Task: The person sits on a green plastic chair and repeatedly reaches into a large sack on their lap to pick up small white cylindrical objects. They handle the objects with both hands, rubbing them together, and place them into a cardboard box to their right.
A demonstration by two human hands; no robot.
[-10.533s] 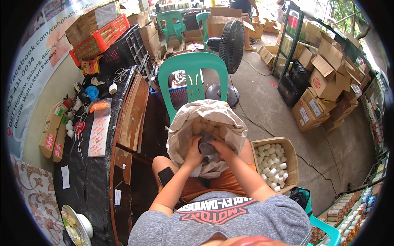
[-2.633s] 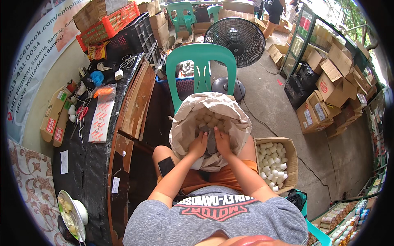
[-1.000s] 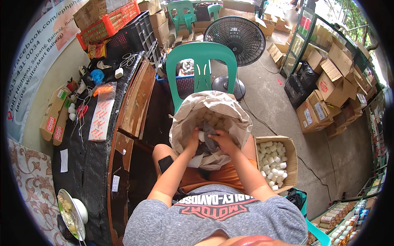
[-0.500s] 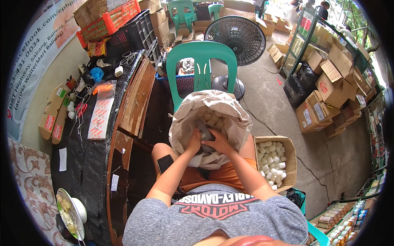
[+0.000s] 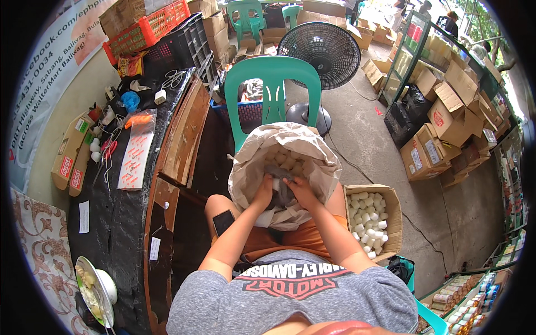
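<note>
A large crinkled paper sack [image 5: 245,162] stands open between my thighs, with several off-white cylindrical pieces [image 5: 287,160] heaped inside. Both my hands reach into its mouth. My left hand [image 5: 262,192] is closed on the left side of a soft grey cloth [image 5: 286,195]. On the right side my right hand [image 5: 302,192] pinches the same cloth. A small white piece [image 5: 276,183] shows against the cloth beside my left fingers; whether those fingers touch it I cannot tell. The sack's lower contents are in shadow.
A cardboard box [image 5: 395,223] of white cylinders stands by my right thigh. Ahead are a green plastic chair [image 5: 273,66] and a black fan [image 5: 319,54]. At left runs a black-covered table [image 5: 111,223]. A phone [image 5: 224,222] lies on my left thigh.
My hands, close together before, have drawn apart inside the sack. The grey cloth now spreads between them, and the white piece shows more clearly.
</note>
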